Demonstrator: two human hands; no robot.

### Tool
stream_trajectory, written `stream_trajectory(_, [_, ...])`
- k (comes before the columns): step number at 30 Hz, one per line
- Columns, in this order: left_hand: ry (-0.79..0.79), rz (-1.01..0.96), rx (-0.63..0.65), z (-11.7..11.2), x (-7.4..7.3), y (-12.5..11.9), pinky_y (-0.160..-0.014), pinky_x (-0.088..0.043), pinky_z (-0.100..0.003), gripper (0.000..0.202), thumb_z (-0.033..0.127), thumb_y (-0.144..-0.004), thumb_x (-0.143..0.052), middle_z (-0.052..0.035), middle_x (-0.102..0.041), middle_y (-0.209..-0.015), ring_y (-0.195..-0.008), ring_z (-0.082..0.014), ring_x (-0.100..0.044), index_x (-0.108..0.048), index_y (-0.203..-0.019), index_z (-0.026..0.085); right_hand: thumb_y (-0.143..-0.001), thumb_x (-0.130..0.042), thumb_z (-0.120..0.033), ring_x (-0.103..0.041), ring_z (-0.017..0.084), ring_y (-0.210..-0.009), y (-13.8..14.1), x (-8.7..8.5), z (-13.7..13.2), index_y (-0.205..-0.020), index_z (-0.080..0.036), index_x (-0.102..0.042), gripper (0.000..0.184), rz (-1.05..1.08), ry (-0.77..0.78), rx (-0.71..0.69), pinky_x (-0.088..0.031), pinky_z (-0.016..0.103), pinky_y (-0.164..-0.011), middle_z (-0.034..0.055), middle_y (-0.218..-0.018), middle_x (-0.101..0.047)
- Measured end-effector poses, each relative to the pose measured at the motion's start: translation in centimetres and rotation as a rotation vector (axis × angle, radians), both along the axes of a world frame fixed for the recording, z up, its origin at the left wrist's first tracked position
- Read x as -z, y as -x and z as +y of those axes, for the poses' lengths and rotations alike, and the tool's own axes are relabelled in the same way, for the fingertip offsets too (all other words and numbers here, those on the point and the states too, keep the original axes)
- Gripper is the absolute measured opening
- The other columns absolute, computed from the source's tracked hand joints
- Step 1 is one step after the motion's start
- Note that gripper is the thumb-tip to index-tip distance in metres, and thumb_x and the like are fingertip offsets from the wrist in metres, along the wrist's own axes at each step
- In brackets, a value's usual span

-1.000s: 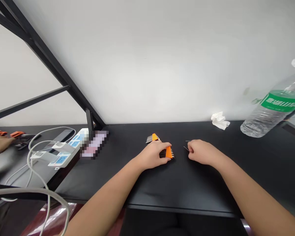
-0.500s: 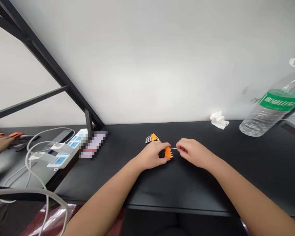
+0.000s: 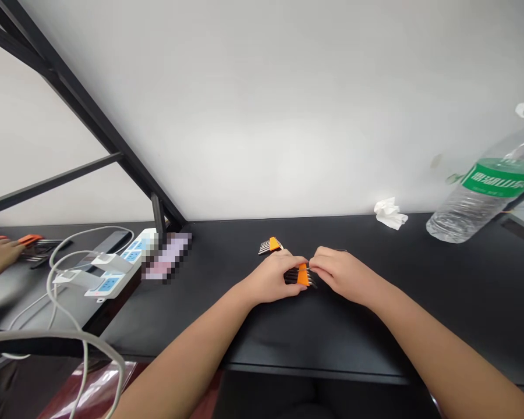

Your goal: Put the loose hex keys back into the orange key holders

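Firmly the left hand (image 3: pixel 273 278) grips the orange hex-key holder (image 3: pixel 303 273), well left of the crumpled tissue (image 3: pixel 389 213); the right hand (image 3: pixel 338 273), nearer the tissue, pinches a thin key (image 3: pixel 311 269) between closed fingertips.

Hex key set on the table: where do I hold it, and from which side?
Probably the dark key bundle left of the orange holder, coming from the left, as the left hand does. The set lies flat on the table, key tips sticking out rightward where the right hand works, so leave that side free.
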State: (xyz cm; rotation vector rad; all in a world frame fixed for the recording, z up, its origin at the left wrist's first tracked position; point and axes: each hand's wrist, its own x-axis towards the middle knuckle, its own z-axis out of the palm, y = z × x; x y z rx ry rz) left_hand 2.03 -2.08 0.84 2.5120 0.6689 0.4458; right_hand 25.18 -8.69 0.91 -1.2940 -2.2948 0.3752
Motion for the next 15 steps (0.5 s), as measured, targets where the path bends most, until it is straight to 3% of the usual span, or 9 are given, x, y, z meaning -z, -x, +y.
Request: stream_trajectory(15, [-0.001,-0.058,-0.055,0.3,0.5,0.5,-0.084,-0.052,-0.035,0.052,0.035,-0.081,-0.078,-0.0058,-0.068,-0.102,-0.093,-0.0218,-0.063,-0.063,-0.13,0.024,-0.103,-0.043,-0.023,-0.058,0.018,-0.074,-1.1,-0.5,0.0,-0.093,-0.023,-0.066,0.025,0.077,-0.049,0.038,-0.047,0.033,-0.067,0.0051,-0.088,-0.062])
